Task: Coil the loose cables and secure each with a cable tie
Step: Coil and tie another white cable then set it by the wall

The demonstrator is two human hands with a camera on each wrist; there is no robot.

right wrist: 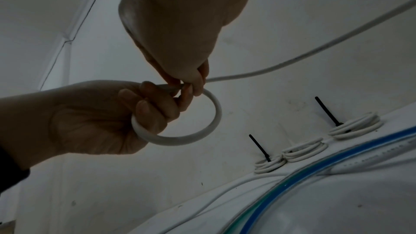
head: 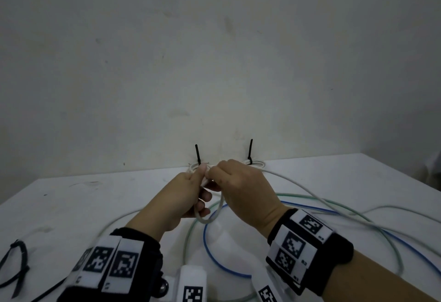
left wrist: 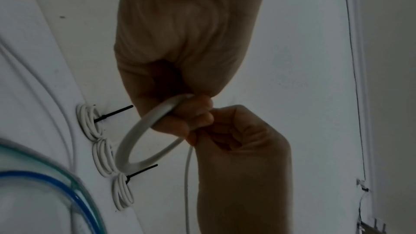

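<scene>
left hand [head: 183, 196]: fingers curled through white cable [right wrist: 180, 136] loop
right hand [head: 241, 192]: pinches cable
coils [right wrist: 303, 150]: 3, partly hidden in head view

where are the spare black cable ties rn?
Head view: the loose black plastic cable ties lie at the near left edge of the white table, left of the left hand's wrist band.

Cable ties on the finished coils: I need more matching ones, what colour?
Black cable ties, clearest in the right wrist view.
</scene>
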